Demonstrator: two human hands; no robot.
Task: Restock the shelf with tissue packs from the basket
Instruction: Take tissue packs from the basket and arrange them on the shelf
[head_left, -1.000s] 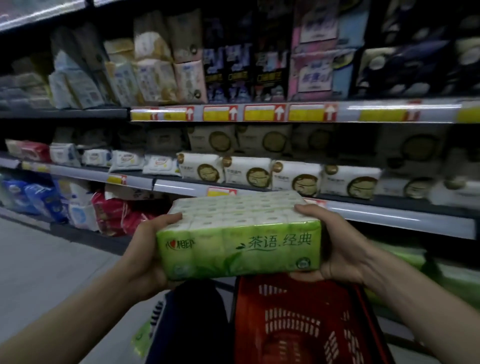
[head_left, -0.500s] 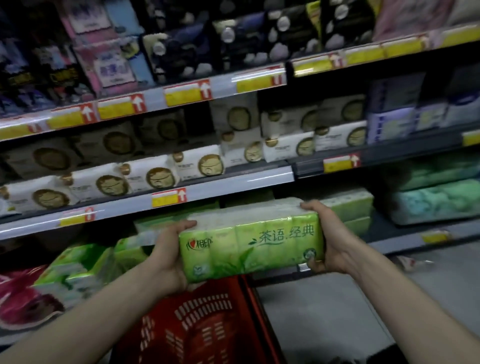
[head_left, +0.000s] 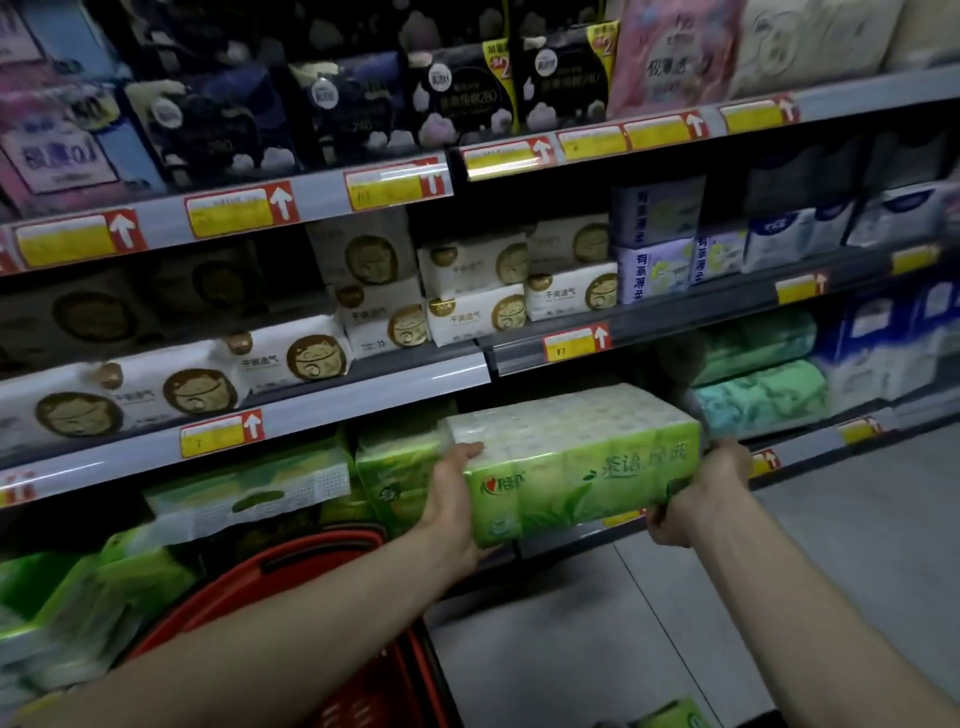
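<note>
Tissue pack (head_left: 576, 462) was gripped at both short ends. Left hand (head_left: 452, 506) was wrapped round the left end, thumb laid on the top edge and fingers tucked underneath. Right hand (head_left: 696, 499) was clamped on the right end, fingers curled round the lower corner. Pack was held roughly level, printed green side turned toward the camera and white face up.

It was held at the mouth of the bottom shelf (head_left: 571, 538), just under the rail of the shelf above (head_left: 363, 400). Whether its far edge was resting on the shelf could not be told.

Similar green packs (head_left: 395, 467) were stacked just left of it on the same level. Paler green bundles (head_left: 758, 395) were stacked to the right.

Red basket (head_left: 291, 577) was seen under the left forearm, in front of the shelving. Its contents could not be made out.

White packs with a round gold logo (head_left: 467, 312) were lined up one level higher. Yellow price tags with red arrows (head_left: 576, 343) were fixed along the rails. Grey tiled floor (head_left: 597, 649) was visible lower right.
</note>
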